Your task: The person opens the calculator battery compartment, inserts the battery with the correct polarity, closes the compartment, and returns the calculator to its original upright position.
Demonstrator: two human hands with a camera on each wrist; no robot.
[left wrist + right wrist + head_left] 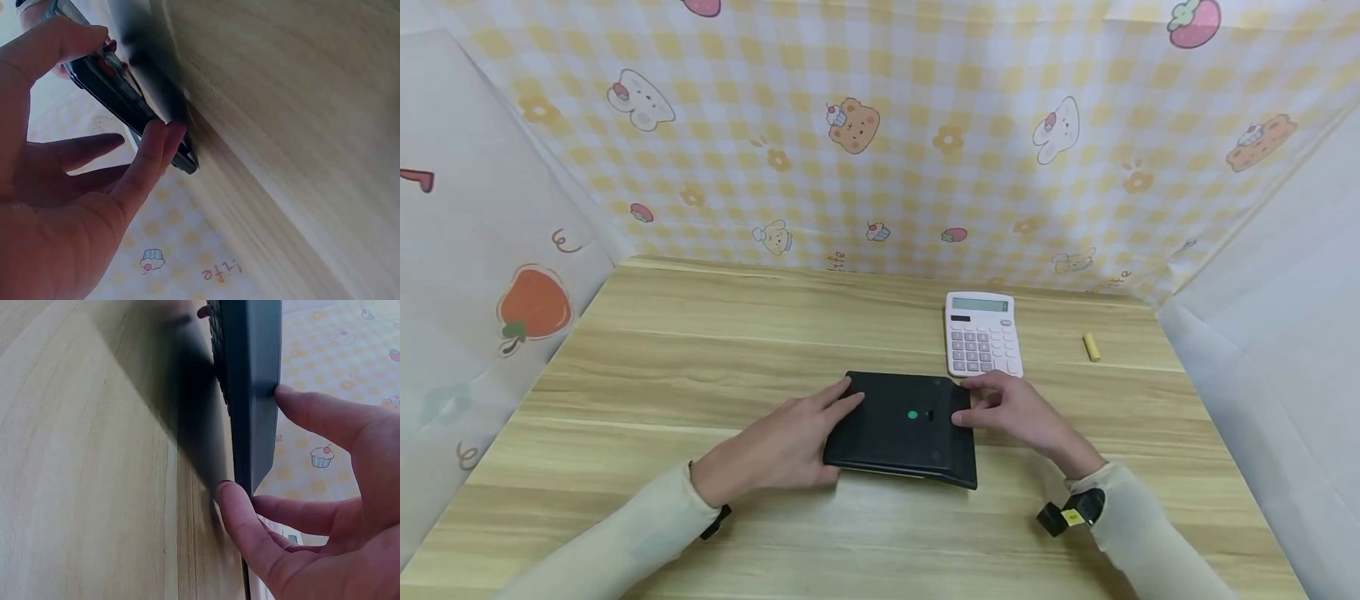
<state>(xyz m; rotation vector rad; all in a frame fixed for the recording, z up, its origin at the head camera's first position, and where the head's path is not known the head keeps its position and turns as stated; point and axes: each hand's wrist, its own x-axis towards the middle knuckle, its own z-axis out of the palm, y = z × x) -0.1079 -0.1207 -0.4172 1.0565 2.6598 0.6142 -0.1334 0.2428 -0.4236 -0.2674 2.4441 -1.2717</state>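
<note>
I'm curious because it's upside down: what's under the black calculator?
The black calculator has raised keys underneath, facing the wood-grain tabletop. Their labels and any screen are hidden.

Curtained-off tabletop booth: wood-grain table (685, 342), yellow-checked cartoon cloth (910, 75) behind, pale sheets (452, 267) flanking.

the black device (883, 429) looks like smooth matt plastic, pale calculator (983, 335) seems plastic too. counter (700, 333) has smooth-looking wood grain, checked backdrop (917, 187) looks like cloth.

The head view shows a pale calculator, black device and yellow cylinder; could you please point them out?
Pale calculator (984, 337), head view: its keypad.
Black device (891, 427), head view: upturned face.
Yellow cylinder (1092, 347), head view: its side.
</note>
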